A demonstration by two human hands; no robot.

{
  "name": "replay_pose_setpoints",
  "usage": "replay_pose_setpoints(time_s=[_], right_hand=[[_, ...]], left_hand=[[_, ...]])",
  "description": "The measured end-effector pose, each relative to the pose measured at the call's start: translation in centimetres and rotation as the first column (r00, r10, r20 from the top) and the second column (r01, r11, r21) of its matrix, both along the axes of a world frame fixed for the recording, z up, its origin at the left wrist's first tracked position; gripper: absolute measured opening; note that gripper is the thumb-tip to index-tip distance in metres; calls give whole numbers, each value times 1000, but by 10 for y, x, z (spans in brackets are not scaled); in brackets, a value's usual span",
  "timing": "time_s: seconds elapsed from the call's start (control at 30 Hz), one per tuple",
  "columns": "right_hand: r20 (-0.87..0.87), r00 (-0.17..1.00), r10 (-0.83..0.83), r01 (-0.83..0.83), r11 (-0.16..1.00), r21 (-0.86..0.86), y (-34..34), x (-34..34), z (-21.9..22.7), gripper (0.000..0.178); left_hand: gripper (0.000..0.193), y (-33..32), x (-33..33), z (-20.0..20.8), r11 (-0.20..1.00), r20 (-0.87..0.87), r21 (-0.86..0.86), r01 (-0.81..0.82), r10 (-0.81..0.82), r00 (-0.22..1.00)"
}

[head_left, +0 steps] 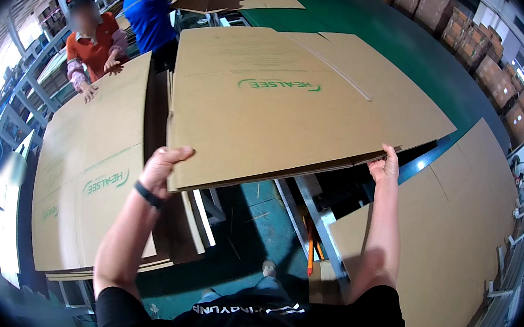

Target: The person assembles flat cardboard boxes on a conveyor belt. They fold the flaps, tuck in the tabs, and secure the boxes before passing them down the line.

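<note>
In front of me a large flat brown cardboard sheet (258, 125) with green print is held up level by its near edge. My left hand (165, 166) grips its near left corner, thumb on top and fingers underneath. Farther right along the same edge, my right hand (386, 164) holds it with the fingertips over the rim and the palm below. A dark gap shows under the near edge at the right, and the near edge looks more than one layer thick. To the left lies a stack of similar printed cardboard sheets (90, 200).
A co-worker in an orange shirt (93, 50) rests both hands on the left stack's far edge; another person in blue (151, 15) stands behind. At right lies another cardboard sheet (435, 228) beside a metal frame (320, 221). Stacked cartons (434, 8) line the far right.
</note>
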State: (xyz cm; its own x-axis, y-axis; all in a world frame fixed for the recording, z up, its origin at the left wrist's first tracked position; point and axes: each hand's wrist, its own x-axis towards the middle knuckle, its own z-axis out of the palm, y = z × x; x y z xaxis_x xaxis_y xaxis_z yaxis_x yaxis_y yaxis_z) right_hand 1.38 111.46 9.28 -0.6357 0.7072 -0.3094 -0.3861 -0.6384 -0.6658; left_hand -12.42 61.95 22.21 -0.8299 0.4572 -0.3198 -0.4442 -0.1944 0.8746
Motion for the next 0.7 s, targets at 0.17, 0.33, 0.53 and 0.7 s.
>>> replay_pose_setpoints(time_s=[0.17, 0.33, 0.53, 0.7], right_hand=[[-149, 986, 73, -70, 997, 23, -109, 8, 56, 18], [-167, 973, 157, -150, 987, 56, -295, 38, 90, 23], [-102, 920, 378, -374, 925, 64, -547, 81, 48, 49], [-176, 705, 687, -709, 686, -163, -714, 94, -11, 46]], left_hand=[[20, -147, 32, 57, 997, -141, 56, -62, 69, 988], [39, -355, 90, 46, 965, -307, 20, -261, 255, 917], [54, -614, 142, -10, 940, -267, -58, -336, 309, 913], [59, -830, 142, -46, 889, -335, -370, -271, 144, 931]])
